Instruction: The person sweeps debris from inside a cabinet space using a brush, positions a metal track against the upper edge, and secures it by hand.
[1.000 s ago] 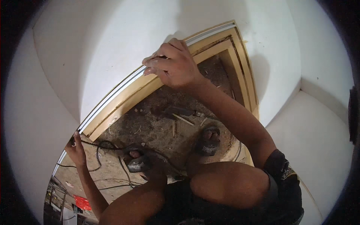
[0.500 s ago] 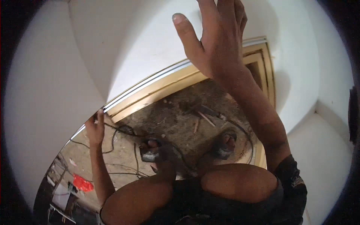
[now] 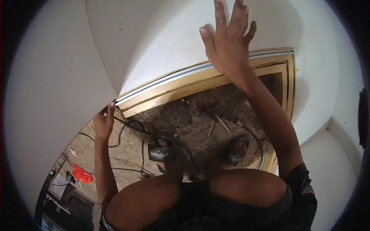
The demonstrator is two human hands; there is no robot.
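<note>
A large white panel fills the upper part of the view, with a silver metal strip and a wooden frame along its lower edge. My right hand lies on the panel above the strip, fingers spread, holding nothing. At the left end of the strip, my left hand is at the panel's edge, its thumb upright beside the corner. The fingers of this hand bend behind the edge and are partly hidden; it appears to grip the panel there.
Dark cables trail over the dirty floor between and beside my sandalled feet. Thin wooden sticks lie near a dark tool. A red plastic bag is at the lower left. White walls stand at the right.
My right hand has come down lower in the view, and its spread fingers now show against the panel. The left hand stays at the panel's edge. The whole view has shifted slightly.
</note>
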